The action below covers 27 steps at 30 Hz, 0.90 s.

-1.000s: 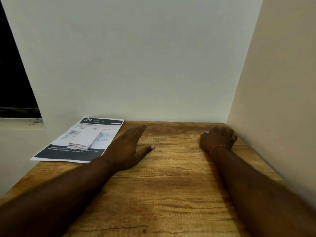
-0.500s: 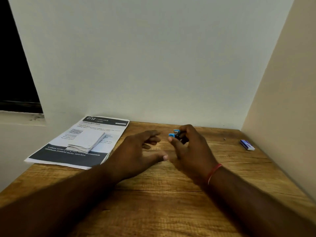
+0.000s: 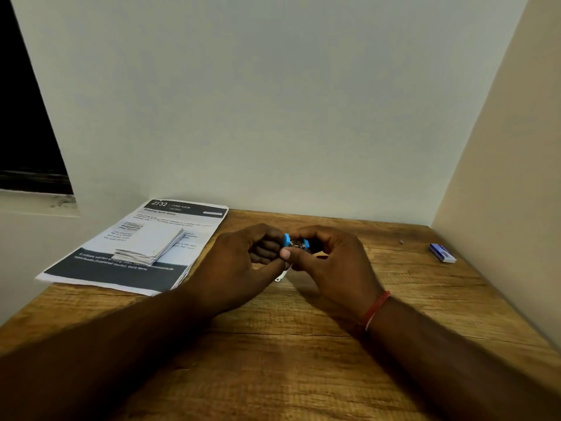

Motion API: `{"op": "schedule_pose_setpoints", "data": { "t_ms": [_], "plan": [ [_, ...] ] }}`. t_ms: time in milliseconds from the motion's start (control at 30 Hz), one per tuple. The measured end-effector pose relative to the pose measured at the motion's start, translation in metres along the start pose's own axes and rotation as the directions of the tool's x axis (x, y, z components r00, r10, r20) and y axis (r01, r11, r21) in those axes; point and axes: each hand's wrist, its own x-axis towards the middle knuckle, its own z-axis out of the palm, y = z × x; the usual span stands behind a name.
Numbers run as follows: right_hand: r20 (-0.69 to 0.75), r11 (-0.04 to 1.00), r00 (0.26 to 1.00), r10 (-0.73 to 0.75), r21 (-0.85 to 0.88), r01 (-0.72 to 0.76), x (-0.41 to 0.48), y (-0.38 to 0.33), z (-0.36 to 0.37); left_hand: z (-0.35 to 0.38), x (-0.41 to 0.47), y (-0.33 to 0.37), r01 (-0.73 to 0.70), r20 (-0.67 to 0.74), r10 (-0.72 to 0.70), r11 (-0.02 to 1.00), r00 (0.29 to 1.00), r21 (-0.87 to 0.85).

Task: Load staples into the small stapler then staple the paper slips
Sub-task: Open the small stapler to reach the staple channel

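The small stapler [image 3: 296,244] is held above the table [image 3: 303,360] between both hands, its long axis lying roughly left to right; the left hand [image 3: 243,268] and the right hand [image 3: 331,265] are each clamped on one end. The staple box [image 3: 442,253] lies well apart to the right, nearer the right hand, its contents unseen; the paper slips [image 3: 151,244] are stacked on a printed sheet [image 3: 121,268] to the left.

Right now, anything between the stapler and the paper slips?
Nothing visible. Both hands, left and right, hold the stapler over bare table. The slips lie to the left on a printed sheet, with only the left hand on that side.
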Motion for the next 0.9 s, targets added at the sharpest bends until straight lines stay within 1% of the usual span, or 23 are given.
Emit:
{"op": "schedule_pose_setpoints", "data": {
  "t_ms": [167, 333, 433, 567, 733, 833, 900],
  "plan": [
    [0.041, 0.998, 0.998, -0.044, -0.050, 0.046, 0.000, -0.001, -0.003, -0.002, 0.001, -0.001, 0.065, -0.018, -0.065, 0.998, 0.998, -0.017],
    [0.061, 0.992, 0.993, -0.101, -0.065, 0.105, -0.001, -0.001, -0.007, -0.006, 0.001, 0.006, 0.063, 0.004, -0.063, 0.997, 0.998, -0.038],
    [0.058, 0.996, 0.995, -0.083, -0.028, 0.085, 0.000, 0.001, -0.008, -0.008, 0.002, 0.003, 0.081, -0.010, -0.081, 0.996, 0.997, -0.041],
    [0.062, 0.997, 0.996, -0.071, 0.042, 0.068, 0.001, 0.005, -0.010, -0.008, 0.004, 0.000, 0.092, -0.029, -0.095, 0.991, 0.995, -0.094],
    [0.104, 0.996, 0.994, -0.021, 0.093, 0.011, 0.005, 0.012, -0.014, -0.007, 0.003, -0.002, 0.096, -0.035, -0.101, 0.987, 0.994, -0.125],
    [0.105, 0.990, 0.994, 0.011, 0.136, -0.025, 0.007, 0.015, -0.019, -0.009, 0.003, -0.002, 0.114, -0.078, -0.125, 0.985, 0.989, -0.132],
    [0.112, 0.990, 0.993, 0.043, 0.129, -0.057, 0.008, 0.017, -0.024, -0.011, 0.004, -0.003, 0.141, -0.105, -0.158, 0.978, 0.982, -0.155]
  ]
}}
